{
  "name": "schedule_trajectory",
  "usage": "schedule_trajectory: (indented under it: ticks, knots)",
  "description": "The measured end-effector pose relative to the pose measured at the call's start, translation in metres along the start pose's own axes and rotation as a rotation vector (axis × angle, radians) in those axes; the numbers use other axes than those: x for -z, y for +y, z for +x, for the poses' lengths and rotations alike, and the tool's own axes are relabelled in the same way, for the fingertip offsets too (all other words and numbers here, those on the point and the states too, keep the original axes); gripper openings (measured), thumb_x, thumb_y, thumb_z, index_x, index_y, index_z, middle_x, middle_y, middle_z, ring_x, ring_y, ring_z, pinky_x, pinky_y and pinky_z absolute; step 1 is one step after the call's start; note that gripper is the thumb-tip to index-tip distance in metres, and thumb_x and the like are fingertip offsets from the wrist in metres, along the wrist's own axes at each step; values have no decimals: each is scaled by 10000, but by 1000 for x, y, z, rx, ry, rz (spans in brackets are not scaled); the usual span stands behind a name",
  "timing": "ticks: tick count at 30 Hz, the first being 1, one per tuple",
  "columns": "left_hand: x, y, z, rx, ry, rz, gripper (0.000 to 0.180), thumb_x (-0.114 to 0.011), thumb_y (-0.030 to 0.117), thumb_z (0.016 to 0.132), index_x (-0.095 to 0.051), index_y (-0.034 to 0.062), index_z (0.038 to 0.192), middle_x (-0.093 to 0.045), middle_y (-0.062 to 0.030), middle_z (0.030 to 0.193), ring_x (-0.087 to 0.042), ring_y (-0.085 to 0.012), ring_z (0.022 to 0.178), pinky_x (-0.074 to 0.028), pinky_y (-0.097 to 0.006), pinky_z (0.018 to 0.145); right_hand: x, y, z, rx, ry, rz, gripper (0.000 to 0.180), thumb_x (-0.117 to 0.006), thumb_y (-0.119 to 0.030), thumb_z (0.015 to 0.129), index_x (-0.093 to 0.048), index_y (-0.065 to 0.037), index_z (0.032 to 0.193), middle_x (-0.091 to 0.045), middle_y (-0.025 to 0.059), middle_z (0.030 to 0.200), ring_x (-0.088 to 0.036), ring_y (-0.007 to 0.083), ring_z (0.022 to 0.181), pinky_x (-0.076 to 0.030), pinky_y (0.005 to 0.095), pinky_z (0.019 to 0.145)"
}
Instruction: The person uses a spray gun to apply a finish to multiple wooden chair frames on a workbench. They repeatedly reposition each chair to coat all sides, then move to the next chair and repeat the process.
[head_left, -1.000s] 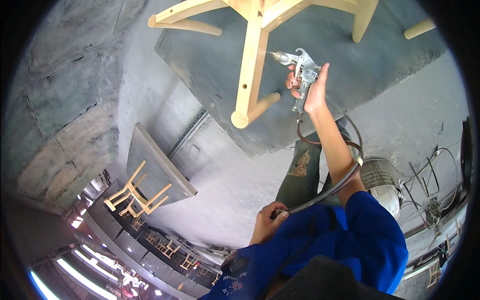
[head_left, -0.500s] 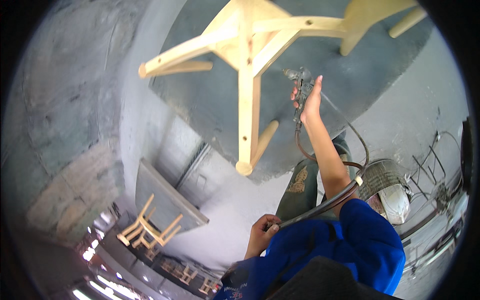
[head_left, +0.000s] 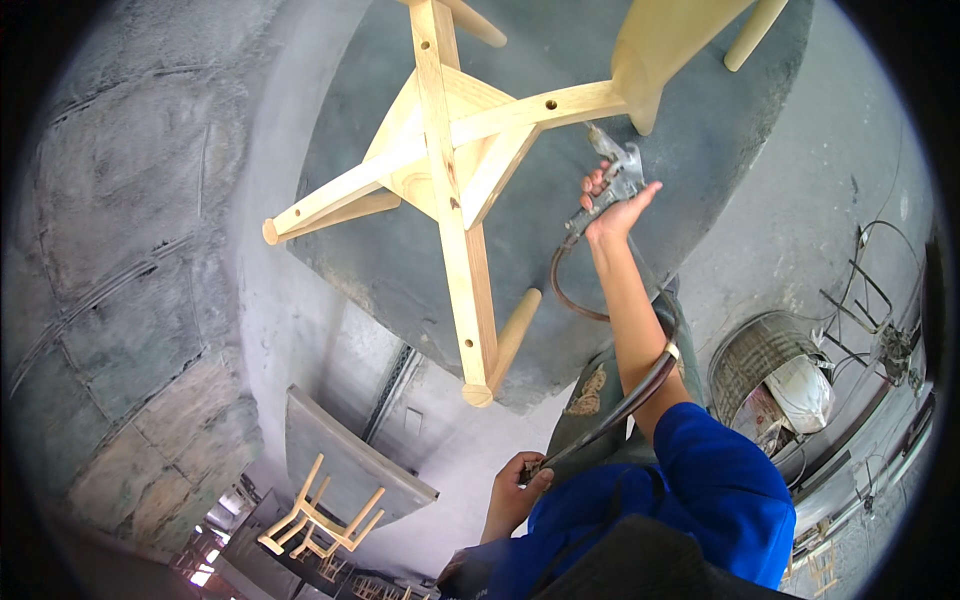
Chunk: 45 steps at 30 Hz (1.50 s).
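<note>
My right hand (head_left: pixel 612 205) is wrapped round the grip of a grey metal spray gun (head_left: pixel 622 170). Its nozzle points up and left, just below a rail of the pale wooden chair frame (head_left: pixel 440 150). That frame lies on a large grey tabletop (head_left: pixel 380 290), its crossed rails uppermost and a broad curved piece at the upper right. From the gun a brown hose (head_left: pixel 562 285) loops down and runs along my right forearm. Low in front of my blue shirt, my left hand (head_left: pixel 518 490) is closed round the hose bundle.
A round tub (head_left: pixel 745 350) with a white bag (head_left: pixel 800 393) in it stands to the right, near thin metal racks (head_left: pixel 865 310). At lower left, another wooden chair frame (head_left: pixel 320 515) sits by a grey slanted board (head_left: pixel 345 450). A stained wall (head_left: pixel 130 250) rises at far left.
In the view, the chair frame has shifted left and downward. The spray gun has tilted, and its nozzle is now closer to the right-hand rail. My left hand keeps hold of the hose.
</note>
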<state>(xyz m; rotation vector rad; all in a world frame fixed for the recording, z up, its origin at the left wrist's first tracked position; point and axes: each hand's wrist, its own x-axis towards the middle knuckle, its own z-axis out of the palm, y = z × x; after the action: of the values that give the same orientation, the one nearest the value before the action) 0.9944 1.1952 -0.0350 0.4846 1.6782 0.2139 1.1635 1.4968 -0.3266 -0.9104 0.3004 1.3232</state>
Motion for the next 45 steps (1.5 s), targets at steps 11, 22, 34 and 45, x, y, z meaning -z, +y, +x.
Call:
schedule_trajectory:
  ticks: [11,22,34,45]
  knots:
    - [18,-16,-25,-217,-132,-53,303,-709,52,847,-667,58,1147,-579,18,834,-539,-100,802,-443,-254,768,14,-100,-110,-89,102,-383,675,-392,-706,1000,-612,-72,1061,-604,21,791,-607,151,721,-361,251,493]
    - [19,-62,12,-641,-259,-394,648,-828,456,834,-605,35,1274,-513,80,786,-458,-33,690,-343,-203,623,-213,-234,-334,1376,-826,-1550,398,-750,-29,817,-617,-25,1192,-683,159,934,-683,332,790,-545,395,683]
    - [49,-55,33,-715,-288,-408,605,-841,368,836,-605,51,1294,-642,14,917,-560,-67,807,-449,-235,754,-239,-224,-381,1107,-873,-2008,379,-760,-164,848,-653,-32,1187,-707,213,975,-689,418,877,-556,445,757]
    - [58,95,136,-500,256,-80,718,-871,457,704,-639,-5,1202,-694,-97,932,-631,-199,772,-504,-340,768,-75,-235,-386,344,-579,-1540,325,-643,-304,1012,-674,16,1061,-673,28,810,-608,103,716,-479,279,642]
